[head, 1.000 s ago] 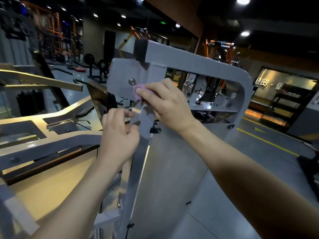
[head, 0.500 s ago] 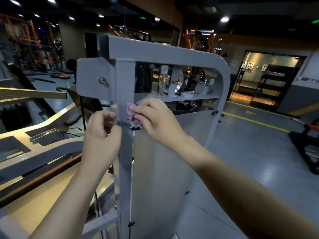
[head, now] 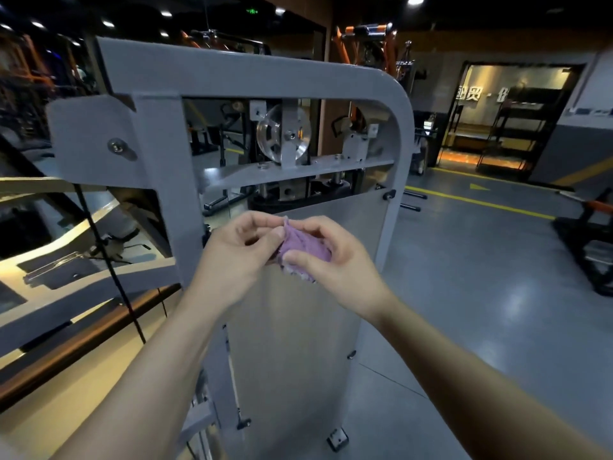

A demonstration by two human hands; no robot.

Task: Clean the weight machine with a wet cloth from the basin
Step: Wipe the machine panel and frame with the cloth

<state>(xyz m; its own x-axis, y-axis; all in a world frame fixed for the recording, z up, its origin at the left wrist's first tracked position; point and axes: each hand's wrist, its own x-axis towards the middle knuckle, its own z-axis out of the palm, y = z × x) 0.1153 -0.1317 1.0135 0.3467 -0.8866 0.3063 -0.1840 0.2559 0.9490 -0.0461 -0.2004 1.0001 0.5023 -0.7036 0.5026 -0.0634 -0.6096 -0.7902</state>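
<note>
Right in front of the weight machine (head: 232, 74), about level with the top of its pale side panel (head: 292, 327), is where the purple cloth (head: 306, 245) sits. It's held up between both hands and, as far as I can tell, just off the metal.

There's only the head view to go on. The left hand (head: 237, 257) pinches the cloth's top edge between thumb and fingertips. The right hand (head: 338, 260) cups the bunched rest, thumb across the front and fingers curled behind. So both hands are closed on it, neither one spread.

Handling-wise, it's a small, soft, floppy rag and very light. If it's wet like the task says, it'll sag and maybe drip. It has no stiffness, so it takes whatever shape you give it. My guess is it's being refolded for a fresh face. The best hold is probably a wad in the palm with fingers flat behind it. A corner pinch would just let it skate around.

The surface is smooth grey painted steel with a rounded top corner and a bolt (head: 117, 146) on the left plate. An open window shows a shiny pulley (head: 283, 136) and brackets, where a rag could snag. A black cable (head: 109, 260) hangs on the left. The flat panel looks like the easy part.

The room is a dim gym with ceiling spots, a glossy grey floor (head: 481, 293) with a yellow line (head: 481, 202), other machines behind, and a lit doorway (head: 517, 117) far right. No basin in view.
</note>
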